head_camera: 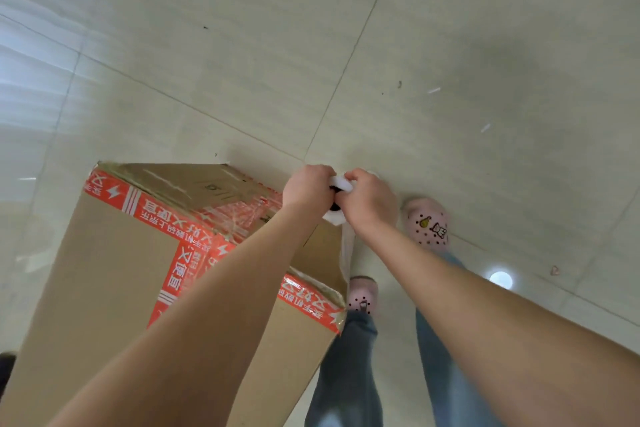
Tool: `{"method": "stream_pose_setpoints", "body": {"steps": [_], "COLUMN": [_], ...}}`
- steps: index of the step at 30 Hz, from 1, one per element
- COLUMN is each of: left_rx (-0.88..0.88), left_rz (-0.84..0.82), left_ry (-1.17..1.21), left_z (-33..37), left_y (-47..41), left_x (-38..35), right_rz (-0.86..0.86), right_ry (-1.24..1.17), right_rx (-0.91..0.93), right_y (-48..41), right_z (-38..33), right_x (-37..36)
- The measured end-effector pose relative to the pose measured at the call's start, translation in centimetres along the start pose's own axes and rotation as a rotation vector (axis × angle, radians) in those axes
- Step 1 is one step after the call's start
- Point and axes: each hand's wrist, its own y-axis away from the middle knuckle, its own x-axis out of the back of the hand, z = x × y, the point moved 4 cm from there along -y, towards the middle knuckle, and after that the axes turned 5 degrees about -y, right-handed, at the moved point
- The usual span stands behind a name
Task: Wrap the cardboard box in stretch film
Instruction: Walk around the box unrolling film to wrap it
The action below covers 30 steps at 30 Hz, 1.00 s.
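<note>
The cardboard box (114,274), banded with red printed tape (173,218), stands on the tiled floor (242,45) at lower left. Just past its right corner, the left hand (306,189) and the right hand (369,201) curl tightly round a white stretch film roll (337,183), one at each end. A film strip (347,246) hangs down along that corner.

Reaching up from the lower left corner with the bare left forearm, from the lower right edge with the right, converging near the frame's centre. Gripping with the left hand (306,189), knuckles up, fingers curled over one end of the film roll (339,183). Gripping the other end with the right hand (369,199), fingers likewise curled. Almost touching, wrists straight.
</note>
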Motion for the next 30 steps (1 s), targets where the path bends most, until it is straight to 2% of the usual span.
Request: {"method": "stream_pose_setpoints", "body": {"steps": [5, 10, 13, 15, 17, 21, 23, 26, 30], "left_rx": [0.28, 0.532, 0.52, 0.393, 0.275, 0.284, 0.325, 0.452, 0.622], "left_rz": [0.089, 0.087, 0.034, 0.077, 0.13, 0.128, 0.124, 0.176, 0.207], "left_ry": [0.427, 0.728, 0.628, 0.441, 0.353, 0.231, 0.271, 0.494, 0.802], "left_z": [-0.5, -2.4, -2.6, -2.2, -1.7, -1.7, -2.3, -4.1, -6.1], "left_y": [-0.5, -1.0, -1.2, -1.5, -1.9, -3.0, -3.2, -3.2, -3.5], "left_x": [0.9, 1.4, 1.9, 3.0, 4.2, 5.6, 5.8, 5.6, 5.3], "right_rz": [0.006, -0.185, -0.193, -0.191, -0.201, -0.235, -0.236, -0.224, -0.253], "right_ry": [0.011, -0.083, -0.054, -0.007, 0.017, 0.099, 0.148, 0.168, 0.136], "right_rx": [0.064, -0.06, -0.015, 0.003, 0.01, 0.051, 0.089, 0.123, 0.081], "right_y": [-2.4, -4.6, -5.1, -5.2, -5.3, -5.7, -6.1, -6.5, -7.3], "right_z": [-2.2, -4.2, -5.7, -6.2, -6.7, -7.7, -8.6, -9.9, -11.8], "right_x": [2.5, 1.6, 1.1, 1.0, 1.1, 1.3, 1.3, 0.6, -0.6]}}
